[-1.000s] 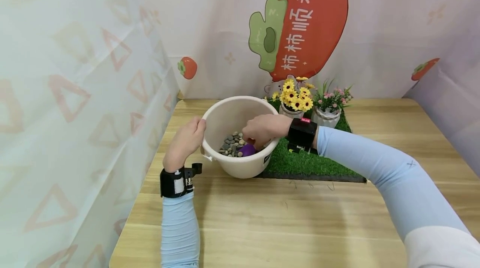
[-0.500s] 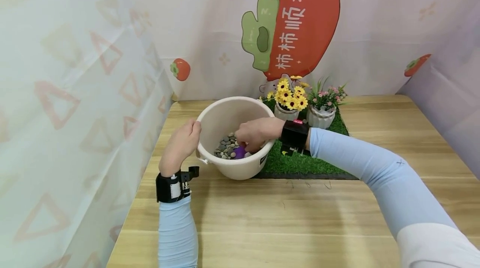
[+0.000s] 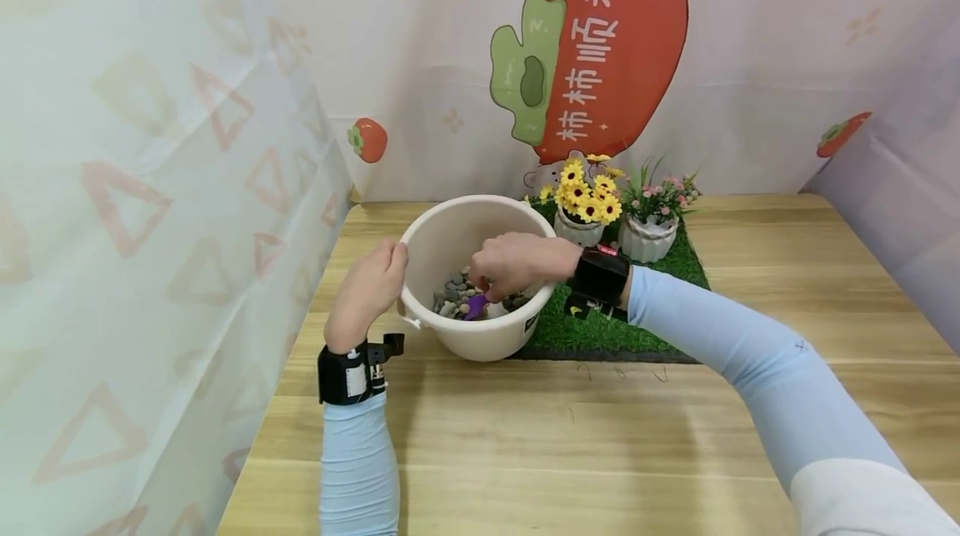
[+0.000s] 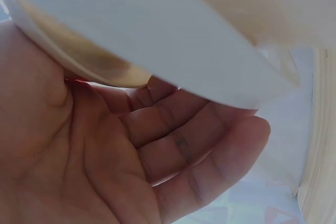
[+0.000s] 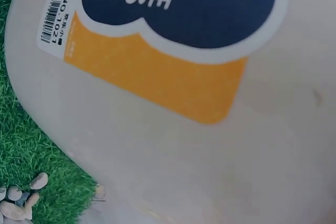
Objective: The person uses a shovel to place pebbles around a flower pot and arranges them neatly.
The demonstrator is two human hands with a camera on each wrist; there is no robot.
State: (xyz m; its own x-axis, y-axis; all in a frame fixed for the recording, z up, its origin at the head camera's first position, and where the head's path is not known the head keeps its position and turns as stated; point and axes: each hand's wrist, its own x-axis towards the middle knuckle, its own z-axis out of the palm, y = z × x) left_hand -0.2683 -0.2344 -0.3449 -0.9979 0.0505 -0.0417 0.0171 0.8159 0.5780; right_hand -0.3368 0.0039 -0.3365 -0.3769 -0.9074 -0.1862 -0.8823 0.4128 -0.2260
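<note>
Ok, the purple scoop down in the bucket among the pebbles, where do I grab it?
Probably by its handle, coming from above through the open top of the bucket. The purple scoop lies blade-down in the pebbles, and the right hand already grips its upper end.

Smooth cream plastic bucket [image 3: 480, 336] with a glossy paper label [image 5: 173, 51], matt pebbles [image 3: 453, 296] under the fingers [image 3: 483, 273], wood-grain desk [image 3: 585, 436], fuzzy fake grass [image 3: 592, 332].

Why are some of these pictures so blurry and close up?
Head view: sharp and evenly lit, with the bucket and both hands clear. Left wrist view: the camera sits so near the left hand that the bucket rim blurs. Right wrist view: only the bucket's wall and label show.
</note>
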